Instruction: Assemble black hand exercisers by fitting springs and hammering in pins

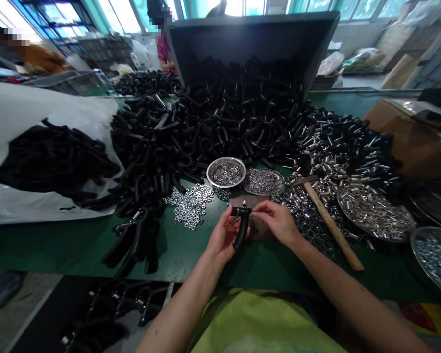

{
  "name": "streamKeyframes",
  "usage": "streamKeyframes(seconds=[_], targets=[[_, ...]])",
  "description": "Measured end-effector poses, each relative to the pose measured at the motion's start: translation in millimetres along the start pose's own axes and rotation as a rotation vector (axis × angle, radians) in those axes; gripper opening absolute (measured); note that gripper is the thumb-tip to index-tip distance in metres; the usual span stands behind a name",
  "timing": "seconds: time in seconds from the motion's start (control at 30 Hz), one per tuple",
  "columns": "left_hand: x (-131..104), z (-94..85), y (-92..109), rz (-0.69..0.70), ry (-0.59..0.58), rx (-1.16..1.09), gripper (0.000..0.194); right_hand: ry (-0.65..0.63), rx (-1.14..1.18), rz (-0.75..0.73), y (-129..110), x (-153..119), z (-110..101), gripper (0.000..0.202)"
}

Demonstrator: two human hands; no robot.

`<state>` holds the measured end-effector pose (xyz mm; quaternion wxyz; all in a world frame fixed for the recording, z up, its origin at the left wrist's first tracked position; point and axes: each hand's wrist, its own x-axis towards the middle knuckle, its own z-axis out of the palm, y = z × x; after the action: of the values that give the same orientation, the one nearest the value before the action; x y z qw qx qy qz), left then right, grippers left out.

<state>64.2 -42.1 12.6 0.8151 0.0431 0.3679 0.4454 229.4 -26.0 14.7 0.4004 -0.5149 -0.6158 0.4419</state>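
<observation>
My left hand (222, 238) is closed around a curved black handle (242, 230), whose crosspiece at the top carries a small shiny metal part. The fingers of my right hand (279, 220) are pinched together at the right end of that crosspiece. Whatever sits between those fingertips is too small to make out. Under both hands lies a flat brownish plate (259, 230) on the green table. Just beyond are a round metal bowl (226, 172) of small metal parts and a shallow dish (263, 182) of tiny pins. Loose nuts (191, 206) are spread left of my hands.
A hammer (332, 225) with a wooden handle lies to the right, near a dish of metal sleeves (375, 211). Black handles (213, 122) are heaped across the back, spilling from a tipped grey bin (253, 39). Finished-looking black pieces (135, 240) lie left. Two people are farther back.
</observation>
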Motion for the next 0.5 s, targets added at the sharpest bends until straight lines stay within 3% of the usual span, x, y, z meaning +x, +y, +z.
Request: streamKeyframes(seconds=[0.17, 0.27, 0.33, 0.43, 0.5], targets=[[-5, 1.5, -5, -0.018, -0.012, -0.012, 0.031, 0.045, -0.166, -0.159, 0, 2, 4, 0.005], [-2, -4.0, -4, 0.052, 0.014, 0.112, 0.031, 0.023, -0.228, -0.202, -1, 3, -1, 0.004], [2, -7.6, 1, 0.113, -0.021, 0.297, 0.035, -0.014, -0.342, -0.295, 1, 5, -6, 0.011], [11, -9.8, 12, 0.226, -0.112, 0.703, 0.043, -0.117, -0.703, -0.583, 9, 12, -17, 0.031], [19, -9.8, 18, 0.321, -0.136, 0.970, 0.049, -0.191, -0.954, -0.773, 22, 19, -22, 0.030]])
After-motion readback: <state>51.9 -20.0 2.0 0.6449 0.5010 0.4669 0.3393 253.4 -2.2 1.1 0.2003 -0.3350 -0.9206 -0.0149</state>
